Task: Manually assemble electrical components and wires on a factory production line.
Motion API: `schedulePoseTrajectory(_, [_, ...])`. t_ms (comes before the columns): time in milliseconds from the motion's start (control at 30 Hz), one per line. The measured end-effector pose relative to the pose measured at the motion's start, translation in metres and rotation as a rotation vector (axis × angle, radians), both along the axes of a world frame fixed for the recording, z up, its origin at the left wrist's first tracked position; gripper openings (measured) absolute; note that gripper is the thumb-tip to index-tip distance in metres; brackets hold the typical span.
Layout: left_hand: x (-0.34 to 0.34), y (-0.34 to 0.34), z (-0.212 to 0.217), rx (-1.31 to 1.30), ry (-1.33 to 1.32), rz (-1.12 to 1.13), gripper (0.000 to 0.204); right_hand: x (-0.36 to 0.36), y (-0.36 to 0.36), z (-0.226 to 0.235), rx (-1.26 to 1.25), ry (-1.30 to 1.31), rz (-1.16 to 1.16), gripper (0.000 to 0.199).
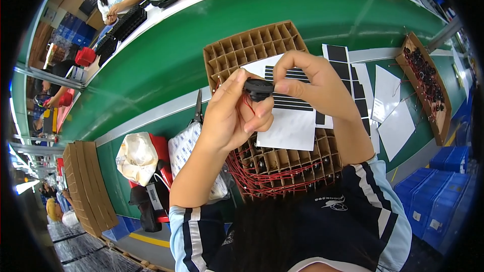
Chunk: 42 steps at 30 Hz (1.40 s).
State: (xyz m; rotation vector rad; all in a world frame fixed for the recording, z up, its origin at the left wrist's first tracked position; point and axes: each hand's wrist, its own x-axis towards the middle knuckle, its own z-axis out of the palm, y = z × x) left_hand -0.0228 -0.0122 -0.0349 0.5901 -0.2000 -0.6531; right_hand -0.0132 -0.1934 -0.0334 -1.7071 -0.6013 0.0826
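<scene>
Over a green workbench (166, 73), a partitioned cardboard tray (248, 36) lies partly beneath a white sheet (287, 133) as a worker's hands meet above it. The right hand (315, 83) brings bent thumb and forefinger to the piece's edge; whether they grip it cannot be told. The left hand (227, 113) grasps the round black part (259, 89), raised over the sheet. Careful work here likely calls for steady rim support, a light touch and slack in the thin red wire (245, 102).

Black disc (258, 88) part-hidden, far worker (69, 218) seemingly blurred
</scene>
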Motion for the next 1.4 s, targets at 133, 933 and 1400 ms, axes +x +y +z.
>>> schedulePoseTrajectory(133, [0.003,0.005,-0.001,-0.009,-0.038,-0.006,0.027,-0.003,0.003,0.002,0.038,-0.276,-0.169,0.037])
schedulePoseTrajectory(933, [-0.019,-0.004,0.021,0.5,-0.18,0.139,0.057,-0.011,0.03,-0.004,-0.219,-0.816,-0.477,0.024])
schedulePoseTrajectory(1400, [-0.004,-0.012,-0.011,0.449,-0.446,0.428,0.023,-0.014,0.032,-0.001,-0.158,-0.728,-0.439,0.02])
